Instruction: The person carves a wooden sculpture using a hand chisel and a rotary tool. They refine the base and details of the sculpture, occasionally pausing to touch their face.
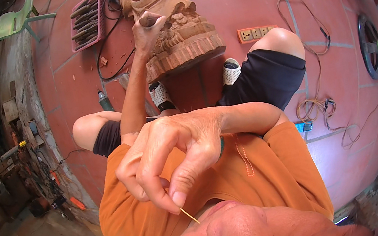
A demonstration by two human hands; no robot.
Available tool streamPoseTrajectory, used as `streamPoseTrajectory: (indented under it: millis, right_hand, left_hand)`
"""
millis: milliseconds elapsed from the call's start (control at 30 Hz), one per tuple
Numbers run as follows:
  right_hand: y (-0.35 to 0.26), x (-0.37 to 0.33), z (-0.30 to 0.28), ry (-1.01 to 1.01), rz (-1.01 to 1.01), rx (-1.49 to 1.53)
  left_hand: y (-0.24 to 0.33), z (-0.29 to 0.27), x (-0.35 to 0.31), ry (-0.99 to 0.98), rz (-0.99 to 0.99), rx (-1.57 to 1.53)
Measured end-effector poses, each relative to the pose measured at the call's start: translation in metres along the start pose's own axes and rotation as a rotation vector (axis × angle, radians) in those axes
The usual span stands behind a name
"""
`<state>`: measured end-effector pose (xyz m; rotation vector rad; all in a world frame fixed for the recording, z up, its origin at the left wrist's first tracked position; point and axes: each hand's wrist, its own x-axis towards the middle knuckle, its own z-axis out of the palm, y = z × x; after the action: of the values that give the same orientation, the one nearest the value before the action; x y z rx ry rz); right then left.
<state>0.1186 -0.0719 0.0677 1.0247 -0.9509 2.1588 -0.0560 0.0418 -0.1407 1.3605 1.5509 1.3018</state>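
1 thin yellow stick (190,215), fingertip-pinched in right hand (175,153); likely light, easily snapped, best gripped near 1 end; left hand (147,36), well apart, wrapped around brown handle (149,20); carved wooden figure (178,23) beside it; probably heavy, stiff, best held by base (188,54).

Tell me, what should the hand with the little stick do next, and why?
Perhaps the right hand should ease the stick away from the face: thumb and finger pinch one end, and the other points at the face, very close. The left hand, holding a brown handle by the carving, can wait.
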Motion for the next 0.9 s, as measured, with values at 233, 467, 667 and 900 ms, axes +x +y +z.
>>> streamPoseTrajectory:
  millis: [233,467,667,900]
  right_hand:
    - [-0.001,-0.002,0.003,0.021,0.026,0.005]
    - [0.002,-0.001,0.012,-0.002,0.045,0.044]
    - [-0.002,-0.002,0.016,-0.014,0.025,0.018]
    - [-0.004,-0.003,0.014,0.049,0.016,0.013]
  left_hand:
    - [0.007,-0.033,-0.012,-0.027,-0.089,0.131]
    - [-0.007,-0.010,-0.006,-0.023,0.050,0.165]
    - [-0.011,-0.034,-0.013,-0.016,-0.066,0.196]
    - [0.021,-0.012,-0.006,0.030,-0.032,0.064]
